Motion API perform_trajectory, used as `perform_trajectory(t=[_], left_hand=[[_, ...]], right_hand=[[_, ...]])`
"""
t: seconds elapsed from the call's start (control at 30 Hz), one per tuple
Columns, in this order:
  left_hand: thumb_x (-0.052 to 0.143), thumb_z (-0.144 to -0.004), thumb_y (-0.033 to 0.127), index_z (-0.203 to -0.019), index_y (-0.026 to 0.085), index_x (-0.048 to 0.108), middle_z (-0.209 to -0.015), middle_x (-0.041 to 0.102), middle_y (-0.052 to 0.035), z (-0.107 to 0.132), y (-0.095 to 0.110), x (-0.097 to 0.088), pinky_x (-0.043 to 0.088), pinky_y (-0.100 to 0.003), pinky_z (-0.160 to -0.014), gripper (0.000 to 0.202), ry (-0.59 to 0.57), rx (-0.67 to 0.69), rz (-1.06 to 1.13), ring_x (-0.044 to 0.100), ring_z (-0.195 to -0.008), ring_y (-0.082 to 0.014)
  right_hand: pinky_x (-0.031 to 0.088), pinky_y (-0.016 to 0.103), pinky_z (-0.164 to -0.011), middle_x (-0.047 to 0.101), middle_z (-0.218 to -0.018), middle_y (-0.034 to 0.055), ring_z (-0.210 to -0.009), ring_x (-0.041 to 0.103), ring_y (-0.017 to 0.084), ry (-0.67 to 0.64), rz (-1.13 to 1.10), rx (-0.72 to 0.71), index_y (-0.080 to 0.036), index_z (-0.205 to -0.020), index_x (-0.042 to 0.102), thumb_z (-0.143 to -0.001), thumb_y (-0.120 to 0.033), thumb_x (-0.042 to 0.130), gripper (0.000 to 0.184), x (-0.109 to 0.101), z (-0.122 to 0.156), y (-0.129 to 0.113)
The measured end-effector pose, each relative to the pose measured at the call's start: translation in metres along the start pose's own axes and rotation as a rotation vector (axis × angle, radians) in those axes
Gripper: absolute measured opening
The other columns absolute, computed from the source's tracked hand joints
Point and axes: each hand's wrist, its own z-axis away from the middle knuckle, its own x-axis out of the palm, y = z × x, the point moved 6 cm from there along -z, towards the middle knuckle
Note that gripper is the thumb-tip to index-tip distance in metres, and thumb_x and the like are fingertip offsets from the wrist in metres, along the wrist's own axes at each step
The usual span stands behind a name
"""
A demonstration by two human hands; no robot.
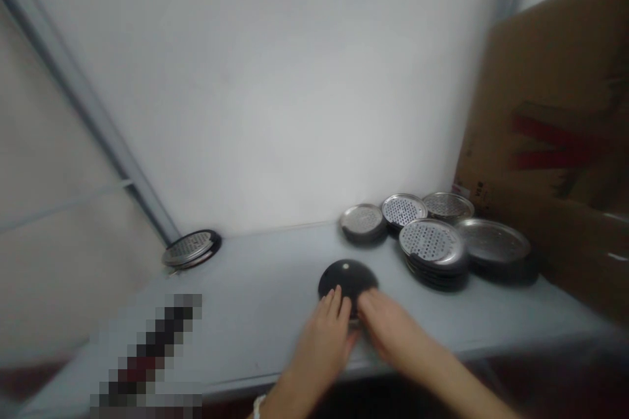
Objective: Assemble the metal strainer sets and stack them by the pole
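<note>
A black round disc (pixel 350 275) with a small light spot near its far edge is in front of me, over the pale table. My left hand (pixel 330 324) grips its near left side, fingers on top and thumb low at the near edge. Curled around the near right side is my right hand (pixel 386 322), its fingertips partly hidden and a little blurred. Between the hands, a thin lighter edge shows beneath the disc. Closest to the right hand stands a stack of round metal graters (pixel 432 242) with black rims.
Behind are more round stacks: a plain-looking one (pixel 362 219), a perforated one (pixel 403 209), another (pixel 447 204) and a wide one (pixel 494 242). A round grater (pixel 191 249) lies far left on the table (pixel 255 301). A cardboard box (pixel 550 91) bounds the right; a pixelated patch covers the lower left.
</note>
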Motion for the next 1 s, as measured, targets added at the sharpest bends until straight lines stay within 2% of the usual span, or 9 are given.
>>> perform_trajectory(t=[0.2,0.33,0.47,0.63,0.73,0.8,0.87,0.93,1.0], left_hand=[[0.062,-0.092,0.018,-0.139,0.013,0.055,-0.146,0.06,-0.019,0.014,-0.003,0.003,0.052,-0.05,-0.111,0.047,0.185,0.031,0.072,0.057,-0.136,-0.0327],[0.058,-0.095,0.018,-0.136,0.014,0.056,-0.136,0.066,-0.0191,0.018,-0.006,-0.01,0.054,-0.051,-0.107,0.041,0.256,0.036,0.192,0.063,-0.128,-0.0312],[0.054,-0.099,0.02,-0.128,0.013,0.059,-0.126,0.071,-0.0167,0.017,-0.008,-0.025,0.057,-0.046,-0.102,0.031,0.299,0.087,0.252,0.068,-0.118,-0.0286],[0.043,-0.102,0.016,-0.122,0.016,0.062,-0.116,0.075,-0.0136,0.018,-0.014,-0.038,0.06,-0.042,-0.093,0.028,0.392,0.146,0.164,0.072,-0.106,-0.0263],[0.044,-0.103,0.022,-0.121,0.019,0.063,-0.109,0.077,-0.0121,0.019,-0.025,-0.047,0.061,-0.04,-0.086,0.026,0.464,0.077,0.151,0.074,-0.097,-0.0255],[0.049,-0.102,0.027,-0.12,0.02,0.063,-0.105,0.078,-0.0102,0.018,-0.044,-0.055,0.061,-0.038,-0.084,0.024,0.519,-0.053,0.224,0.075,-0.093,-0.0245],[0.059,-0.097,0.032,-0.118,0.022,0.063,-0.102,0.078,-0.0073,0.018,-0.077,-0.061,0.061,-0.037,-0.082,0.023,0.558,-0.237,0.376,0.075,-0.089,-0.023],[0.071,-0.09,0.037,-0.115,0.021,0.063,-0.098,0.078,-0.0048,0.02,-0.122,-0.064,0.061,-0.033,-0.077,0.031,0.602,-0.444,0.619,0.075,-0.083,-0.0209],[0.082,-0.079,0.035,-0.112,0.018,0.063,-0.088,0.077,-0.0028,0.026,-0.178,-0.064,0.059,-0.028,-0.072,0.042,0.708,-0.651,0.947,0.074,-0.077,-0.0193]], right_hand=[[0.05,0.035,-0.079,0.064,-0.099,0.0077,-0.089,0.061,0.024,-0.018,-0.089,-0.006,-0.02,-0.104,0.052,-0.089,0.003,0.045,0.028,0.003,-0.006,-0.018],[0.048,0.034,-0.076,0.062,-0.096,0.0058,-0.085,0.058,0.023,0.036,-0.162,-0.043,-0.022,-0.099,0.051,-0.091,0.001,0.043,0.025,-0.003,-0.013,-0.027],[0.047,0.035,-0.075,0.061,-0.094,0.006,-0.084,0.056,0.023,0.04,-0.186,-0.059,-0.022,-0.097,0.05,-0.094,-0.002,0.042,0.022,-0.011,-0.021,-0.034],[0.046,0.034,-0.073,0.061,-0.093,0.0054,-0.083,0.057,0.023,0.033,-0.259,-0.065,-0.023,-0.093,0.049,-0.096,-0.005,0.041,0.02,-0.028,-0.026,-0.051],[0.048,0.034,-0.078,0.063,-0.098,0.006,-0.089,0.06,0.024,0.042,-0.309,-0.083,-0.024,-0.099,0.052,-0.097,-0.007,0.045,0.019,-0.039,-0.024,-0.069],[0.048,0.033,-0.076,0.065,-0.095,0.0048,-0.086,0.061,0.023,0.057,-0.325,-0.078,-0.025,-0.097,0.053,-0.098,-0.009,0.048,0.017,-0.046,-0.023,-0.077],[0.047,0.033,-0.073,0.065,-0.091,0.0043,-0.082,0.06,0.023,0.061,-0.293,-0.068,-0.025,-0.094,0.052,-0.097,-0.009,0.049,0.016,-0.051,-0.022,-0.078],[0.046,0.033,-0.07,0.064,-0.088,0.0044,-0.078,0.059,0.022,0.083,-0.254,-0.058,-0.025,-0.091,0.052,-0.096,-0.009,0.049,0.016,-0.057,-0.022,-0.074],[0.046,0.033,-0.07,0.063,-0.085,0.0042,-0.076,0.059,0.022,0.114,-0.244,-0.05,-0.024,-0.09,0.053,-0.096,-0.01,0.049,0.016,-0.063,-0.022,-0.066]])
